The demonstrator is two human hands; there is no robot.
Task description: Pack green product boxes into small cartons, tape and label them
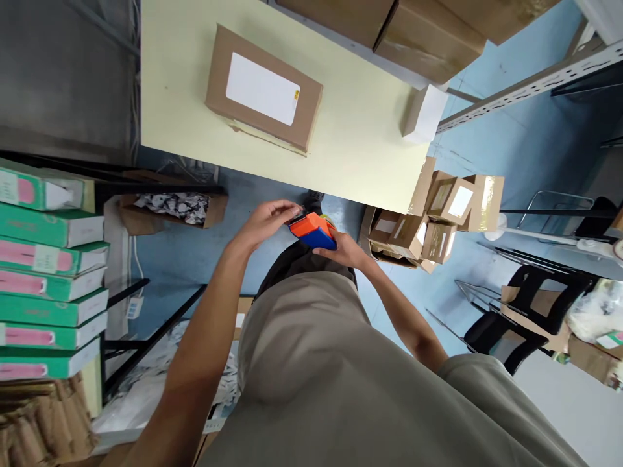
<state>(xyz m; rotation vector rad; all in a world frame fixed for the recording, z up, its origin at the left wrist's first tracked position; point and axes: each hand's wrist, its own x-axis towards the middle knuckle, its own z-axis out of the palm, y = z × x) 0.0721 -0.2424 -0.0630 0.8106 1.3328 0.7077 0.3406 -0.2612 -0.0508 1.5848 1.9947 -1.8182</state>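
In my right hand (344, 249) is an orange-and-blue tape dispenser (311, 228), held in front of my waist below the table edge. My fingers wrap round its right side, and a bit of yellow-green shows behind it. My left hand (272, 219) is at the dispenser's dark front end, thumb and fingers pinched together there. Whatever lies between those fingertips is too small to make out. Beyond both hands, a brown cardboard box (265, 84) with a white label lies on the pale yellow table (360, 139).
A small white box (425, 114) stands at the table's right end, with large cartons (428, 48) behind. Several small parcels (403, 233) are piled on the floor at right. Green-and-pink boxes (51, 259) are stacked at left, near a carton of crumpled paper (175, 206).
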